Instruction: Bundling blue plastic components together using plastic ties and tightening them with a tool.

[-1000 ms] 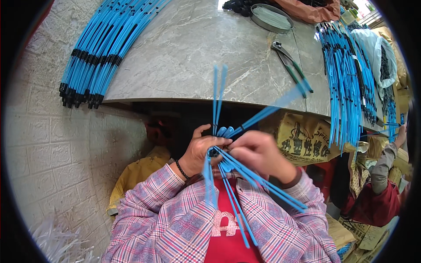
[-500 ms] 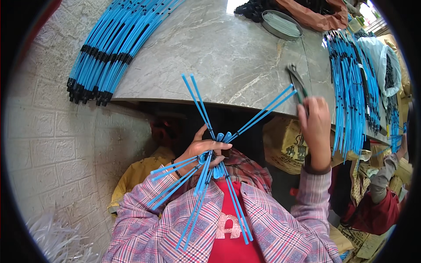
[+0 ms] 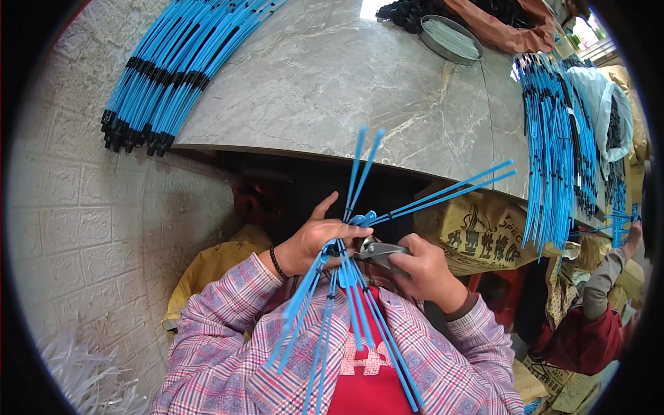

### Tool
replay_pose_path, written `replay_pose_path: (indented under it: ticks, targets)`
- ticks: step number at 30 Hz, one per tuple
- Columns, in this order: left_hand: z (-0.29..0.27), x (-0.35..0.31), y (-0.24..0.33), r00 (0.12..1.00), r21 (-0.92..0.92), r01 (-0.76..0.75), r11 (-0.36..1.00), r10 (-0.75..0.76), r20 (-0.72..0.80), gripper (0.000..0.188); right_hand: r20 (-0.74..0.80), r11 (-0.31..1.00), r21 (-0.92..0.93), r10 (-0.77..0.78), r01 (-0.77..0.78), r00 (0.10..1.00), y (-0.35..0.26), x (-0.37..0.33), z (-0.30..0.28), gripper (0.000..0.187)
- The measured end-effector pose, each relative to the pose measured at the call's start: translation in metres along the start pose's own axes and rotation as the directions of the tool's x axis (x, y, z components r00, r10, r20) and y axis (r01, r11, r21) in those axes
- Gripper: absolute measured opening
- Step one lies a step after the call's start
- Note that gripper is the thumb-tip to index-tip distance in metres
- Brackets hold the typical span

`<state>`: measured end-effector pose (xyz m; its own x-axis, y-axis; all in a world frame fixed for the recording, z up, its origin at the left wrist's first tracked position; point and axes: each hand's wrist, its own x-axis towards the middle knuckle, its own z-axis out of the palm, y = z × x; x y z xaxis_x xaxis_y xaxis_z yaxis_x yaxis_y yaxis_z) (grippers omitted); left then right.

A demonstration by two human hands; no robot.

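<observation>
A bundle of blue rods (image 3: 346, 283), joined at a central hub with thin pairs fanning outward, is held in front of my chest. My left hand (image 3: 315, 242) closes around that hub, with its index finger stretched out. In my right hand (image 3: 429, 270) is a pair of pliers (image 3: 378, 250), its grey jaws reaching the hub beside my left fingertips. What exactly the jaws touch is too small to tell.
Along the far left of the grey marble-look table (image 3: 325, 90) lies a stack of blue rods (image 3: 169, 76); another pile (image 3: 553, 152) hangs over its right edge. A round metal dish (image 3: 451, 40) sits at the back. Yellow sacks (image 3: 477, 228) stand below. A co-worker's arm (image 3: 602, 283) shows at right.
My right hand has picked the pliers up off the table and brought them down to the hub. The rod bundle has turned a little in my left hand.
</observation>
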<state>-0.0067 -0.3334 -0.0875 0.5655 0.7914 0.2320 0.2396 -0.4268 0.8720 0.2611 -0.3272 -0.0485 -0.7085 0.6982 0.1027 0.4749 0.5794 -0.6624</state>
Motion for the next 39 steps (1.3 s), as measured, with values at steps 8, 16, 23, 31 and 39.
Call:
replay_pose_path:
  ticks: [8,16,23,31,39]
  targets:
    - [-0.002,-0.001,0.000,0.999,-0.052,-0.011,0.999,0.013,0.046,0.054,0.189,0.935,-0.180,-0.271,0.305,0.944,-0.015,0.042,-0.032,0.028]
    - [-0.002,-0.004,-0.005,1.000,-0.032,0.007,0.999,-0.007,-0.020,0.054,0.144,0.959,-0.129,-0.234,0.253,0.961,-0.003,0.033,-0.001,0.026]
    - [0.002,-0.005,-0.013,0.998,-0.067,-0.012,0.998,0.007,-0.069,0.053,-0.055,0.979,-0.085,-0.191,0.186,0.980,0.001,0.018,0.034,0.026]
    - [-0.008,0.000,-0.002,0.999,-0.029,0.046,0.999,-0.045,0.025,0.053,0.228,0.974,-0.013,0.222,-0.225,0.948,-0.001,0.011,0.000,0.028]
    - [0.000,0.000,-0.008,0.997,-0.003,-0.041,0.999,0.041,0.070,0.053,0.670,0.450,0.655,0.025,-0.607,0.742,-0.001,0.022,-0.004,0.036]
